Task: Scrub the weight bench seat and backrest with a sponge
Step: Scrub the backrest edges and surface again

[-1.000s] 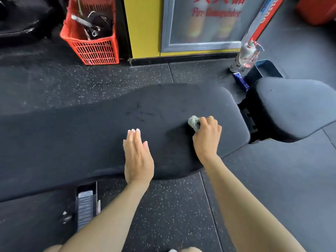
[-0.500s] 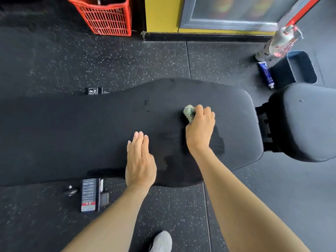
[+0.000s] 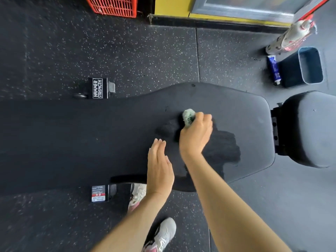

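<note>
Scrubbing step: my right hand (image 3: 196,135) fisted round the sponge (image 3: 188,116), pressing it mid-backrest (image 3: 91,135), left hand (image 3: 159,168) flat, fingers straight, at backrest's near edge; next, I judge, strokes along backrest's dry length.

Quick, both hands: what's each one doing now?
Left hand: open, flat on the backrest.
Right hand: gripping the sponge against the backrest.

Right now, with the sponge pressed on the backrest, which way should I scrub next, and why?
Probably sweep the sponge in your right hand leftward along the backrest. The dark wet patch lies mostly right of it, while the long stretch to the left looks dry. Your left hand rests flat in that path, so shift it too.
</note>
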Tool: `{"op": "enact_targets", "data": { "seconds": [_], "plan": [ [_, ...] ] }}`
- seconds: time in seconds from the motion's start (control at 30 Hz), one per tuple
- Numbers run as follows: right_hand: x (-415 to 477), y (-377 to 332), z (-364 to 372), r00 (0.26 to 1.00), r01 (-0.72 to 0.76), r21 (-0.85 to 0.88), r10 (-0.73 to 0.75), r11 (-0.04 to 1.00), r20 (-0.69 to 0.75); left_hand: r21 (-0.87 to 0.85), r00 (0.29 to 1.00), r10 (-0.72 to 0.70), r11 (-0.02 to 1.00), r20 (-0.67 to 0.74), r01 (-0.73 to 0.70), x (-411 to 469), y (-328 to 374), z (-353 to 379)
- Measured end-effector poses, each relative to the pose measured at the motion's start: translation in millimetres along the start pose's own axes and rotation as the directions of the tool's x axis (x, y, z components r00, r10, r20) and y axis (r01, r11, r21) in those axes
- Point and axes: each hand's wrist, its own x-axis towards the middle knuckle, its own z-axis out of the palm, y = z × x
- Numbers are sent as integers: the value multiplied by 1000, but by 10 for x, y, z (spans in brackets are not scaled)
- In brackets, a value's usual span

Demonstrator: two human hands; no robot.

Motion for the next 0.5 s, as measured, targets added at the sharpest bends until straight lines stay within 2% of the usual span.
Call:
{"op": "enact_targets", "data": {
  "seconds": [0.03, 0.07, 0.13, 0.17, 0.2, 0.23, 0.27, 0.3, 0.33, 0.37, 0.4, 0.43, 0.47, 0.5],
  "plan": [
    [-105, -150, 58, 994, 101, 4, -101, 995, 33, -70, 998, -60, 996, -17, 59, 35, 13, -86],
    [-206, -261, 127, 962, 262, 28, -264, 965, 72, -121, 992, -119, 986, -49, 112, 88, -1, -185],
    [-262, -304, 204, 800, 579, 41, -577, 815, 165, -120, 977, -171, 980, -129, 156, 231, -136, -394],
    [-154, -263, 204, 740, 653, 21, -643, 757, 195, -65, 977, -150, 988, -150, 142, 317, -250, -494],
    [-1, -203, 176, 744, 652, -1, -639, 758, 193, 7, 983, -120, 993, -140, 122, 400, -369, -584],
    [144, -135, 125, 816, 568, -30, -558, 822, 151, 86, 991, -83, 992, -106, 92, 464, -483, -676],
    [271, -75, 65, 912, 405, -50, -399, 913, 97, 166, 997, -35, 985, -63, 45, 506, -591, -762],
    [371, -37, 21, 978, 209, -46, -208, 977, 32, 235, 1000, 17, 972, -22, -12, 531, -672, -838],
    [415, -33, 10, 999, 34, -27, -35, 999, -10, 295, 997, 75, 952, 18, -77, 540, -740, -897],
    [387, -92, 33, 997, -62, -16, 61, 998, -39, 346, 991, 119, 929, 62, -133, 533, -812, -942],
    [292, -201, 88, 996, -69, -10, 69, 998, -54, 387, 983, 152, 904, 104, -181, 512, -879, -988],
    [134, -333, 164, 999, -16, 6, 16, 1000, -51, 415, 977, 171, 886, 126, -208, 477, -932, -1037],
    [-72, -468, 268, 997, 76, 21, -75, 997, -29, 431, 981, 157, 882, 114, -191, 431, -987, -1093],
    [-304, -589, 379, 981, 196, 34, -196, 980, 2, 429, 994, 96, 897, 53, -110, 382, -1050, -1154]
  ]
}}
